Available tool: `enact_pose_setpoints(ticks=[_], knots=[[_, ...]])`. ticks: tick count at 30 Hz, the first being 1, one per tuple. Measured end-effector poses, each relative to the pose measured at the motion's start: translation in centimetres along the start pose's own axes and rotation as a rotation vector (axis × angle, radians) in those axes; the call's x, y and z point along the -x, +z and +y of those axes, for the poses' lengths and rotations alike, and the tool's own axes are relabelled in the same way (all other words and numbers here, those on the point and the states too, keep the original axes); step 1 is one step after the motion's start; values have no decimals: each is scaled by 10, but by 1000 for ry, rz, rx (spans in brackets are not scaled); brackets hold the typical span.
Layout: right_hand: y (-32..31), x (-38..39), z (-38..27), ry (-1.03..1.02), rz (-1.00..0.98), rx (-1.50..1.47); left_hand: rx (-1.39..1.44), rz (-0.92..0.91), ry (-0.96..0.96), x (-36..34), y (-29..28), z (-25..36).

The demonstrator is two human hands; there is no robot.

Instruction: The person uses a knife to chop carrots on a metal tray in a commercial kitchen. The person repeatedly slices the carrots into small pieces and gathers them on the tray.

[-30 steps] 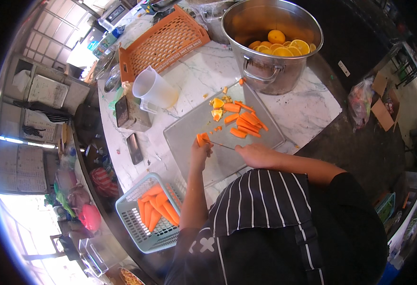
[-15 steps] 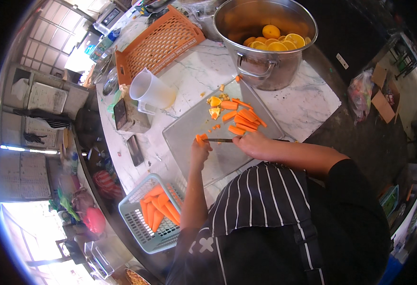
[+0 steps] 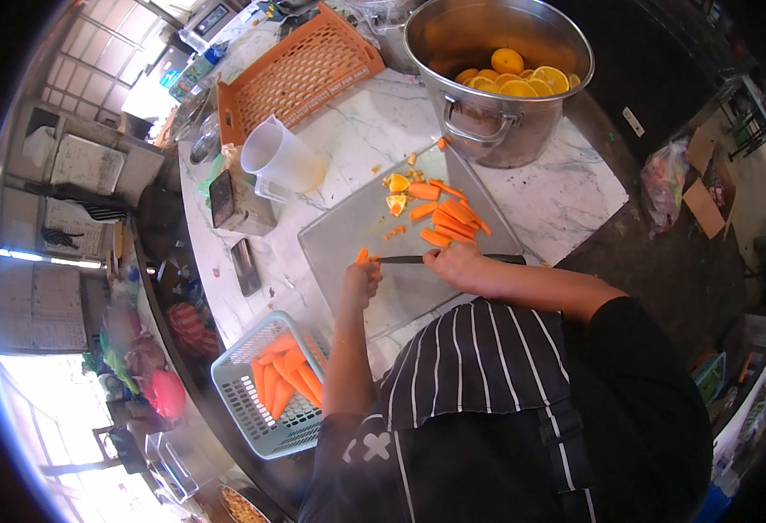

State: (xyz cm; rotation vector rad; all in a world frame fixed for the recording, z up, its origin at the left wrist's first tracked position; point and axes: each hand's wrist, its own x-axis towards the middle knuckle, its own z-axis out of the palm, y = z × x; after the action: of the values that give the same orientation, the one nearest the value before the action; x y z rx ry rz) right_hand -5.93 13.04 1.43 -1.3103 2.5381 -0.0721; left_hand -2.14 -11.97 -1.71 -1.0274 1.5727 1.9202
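Closed around a peeled carrot [image 3: 364, 255] is my left hand [image 3: 363, 284], over the left part of a grey cutting board [image 3: 335, 231]. Only the carrot's end shows above the fingers. My right hand [image 3: 455, 265] grips a knife [image 3: 400, 259], its dark blade pointing left with the tip at the carrot. Beyond my right hand lies a pile of cut carrot sticks [image 3: 455, 218]. Small orange wedges [image 3: 396, 204] and carrot scraps lie to the left of that pile.
A blue-green basket [image 3: 265, 444] of whole carrots stands at the near left. A phone [image 3: 245, 267], a boxy device [image 3: 241, 205], a plastic jug [image 3: 282, 161] and an orange crate [image 3: 300, 74] line the left side. A steel pot [image 3: 505, 131] holding orange slices stands at the far right.
My left hand and the carrot have shifted slightly left and toward me. My right hand with the knife has moved a little left. The whole view has shifted slightly.
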Motion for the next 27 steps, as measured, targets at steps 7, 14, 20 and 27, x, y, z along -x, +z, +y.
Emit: enact_pose_setpoints(ticks=[7, 14, 20, 27], knots=[[-7, -4, 5, -13, 118, -144, 18, -6, 155, 4, -5, 6], [-4, -13, -3, 126, -54, -479, -169, 101, 100, 4, -7, 10], [3, -24, 13, 180, -80, -548, 202, 117, 174, 2, -36, 0], [2, -32, 0, 121, -85, -349, 64, 267, 312, 1, -10, -3]])
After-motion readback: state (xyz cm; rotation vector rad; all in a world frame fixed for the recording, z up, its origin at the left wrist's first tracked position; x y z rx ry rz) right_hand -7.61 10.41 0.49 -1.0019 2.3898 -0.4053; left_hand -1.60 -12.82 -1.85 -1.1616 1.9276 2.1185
